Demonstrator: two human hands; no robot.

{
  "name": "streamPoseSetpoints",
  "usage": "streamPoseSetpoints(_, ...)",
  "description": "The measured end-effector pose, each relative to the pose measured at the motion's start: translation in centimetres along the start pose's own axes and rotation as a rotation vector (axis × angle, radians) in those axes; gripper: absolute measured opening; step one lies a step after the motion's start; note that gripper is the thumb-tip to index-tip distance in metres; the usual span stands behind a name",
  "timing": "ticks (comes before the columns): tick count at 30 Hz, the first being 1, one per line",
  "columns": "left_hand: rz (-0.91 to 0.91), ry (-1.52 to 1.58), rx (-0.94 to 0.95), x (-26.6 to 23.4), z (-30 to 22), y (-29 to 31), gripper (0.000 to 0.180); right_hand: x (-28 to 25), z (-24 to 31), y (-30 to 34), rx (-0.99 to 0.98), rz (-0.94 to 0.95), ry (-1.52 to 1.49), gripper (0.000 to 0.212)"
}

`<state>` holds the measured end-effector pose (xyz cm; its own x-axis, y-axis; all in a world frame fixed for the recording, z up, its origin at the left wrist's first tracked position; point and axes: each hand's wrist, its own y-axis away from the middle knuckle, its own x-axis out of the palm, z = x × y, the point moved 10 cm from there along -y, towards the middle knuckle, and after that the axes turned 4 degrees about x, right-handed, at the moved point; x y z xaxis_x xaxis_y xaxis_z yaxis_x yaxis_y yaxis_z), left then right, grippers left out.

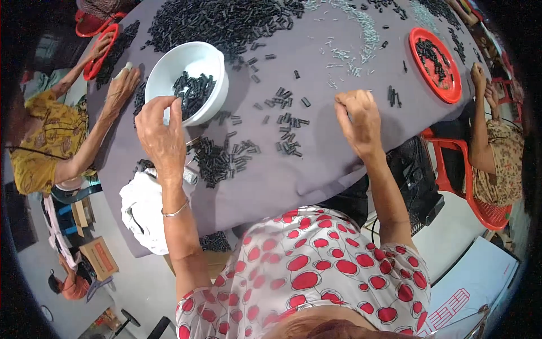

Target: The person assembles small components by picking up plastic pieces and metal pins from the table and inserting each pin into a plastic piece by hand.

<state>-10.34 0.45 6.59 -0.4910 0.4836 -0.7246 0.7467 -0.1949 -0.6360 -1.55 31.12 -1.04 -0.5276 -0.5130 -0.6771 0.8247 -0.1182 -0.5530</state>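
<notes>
My left hand (161,135) hangs over the near left rim of a white bowl (217,90), thumb and forefinger pinched; whatever they grip is too small to make out. Inside the bowl lies a heap of short black tubular pieces (193,93). Over the cloth to the right, my right hand (360,121) is closed with curled fingers, its content hidden. Just beyond it are small pale pins (353,66). Between my hands, loose black pieces (289,127) are scattered, and a denser pile of them (217,161) sits right of my left wrist.
A large black heap (220,25) covers the far side of the grey-clothed table (322,158). At right stands a red tray (415,53) holding black pieces. White cloth (141,209) drapes the near left edge. Other people sit left and right, a co-worker's hand (121,85) resting near the bowl.
</notes>
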Motion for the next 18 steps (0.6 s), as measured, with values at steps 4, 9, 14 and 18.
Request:
streamPoseSetpoints(4,-0.092,-0.049,0.130,-1.4,-3.3,1.2,0.018,-0.4,-1.2,-1.7,0.053,-0.004,0.127,0.017)
streamPoseSetpoints(9,0.107,0.336,0.116,0.2,-8.5,5.2,0.016,0.8,-1.4,-3.1,-0.002,0.013,0.093,0.015)
streamPoseSetpoints(14,0.256,0.522,0.126,2.8,-11.4,8.8,0.018,2.5,-1.7,-3.7,-0.050,0.050,0.181,0.008)
streamPoseSetpoints(18,0.302,0.598,0.099,3.4,-11.6,10.4,0.018,2.3,-0.8,-3.2,-0.089,0.061,0.188,0.008)
